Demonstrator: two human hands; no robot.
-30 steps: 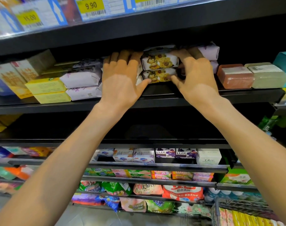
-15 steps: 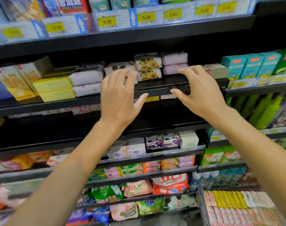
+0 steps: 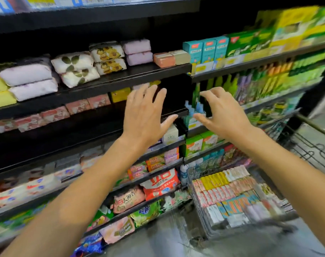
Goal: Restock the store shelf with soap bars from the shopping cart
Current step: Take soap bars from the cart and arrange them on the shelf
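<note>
Left hand (image 3: 146, 115): centre frame, fingers spread and straight, holding nothing, clear of the shelving. Right hand (image 3: 224, 113): just right of centre, fingers loosely bent, thumb out, holding nothing. Store shelf (image 3: 132, 76): black, upper middle, carrying wrapped soap bars in stacks of two: flower-print soap bars (image 3: 108, 58), leaf-print soap bars (image 3: 75, 68), lilac soap bars (image 3: 138, 51), with single orange and tan blocks to their right. Shopping cart (image 3: 198, 203): wire, lower right, packed with rows of soap bars in mixed colours (image 3: 230, 193).
</note>
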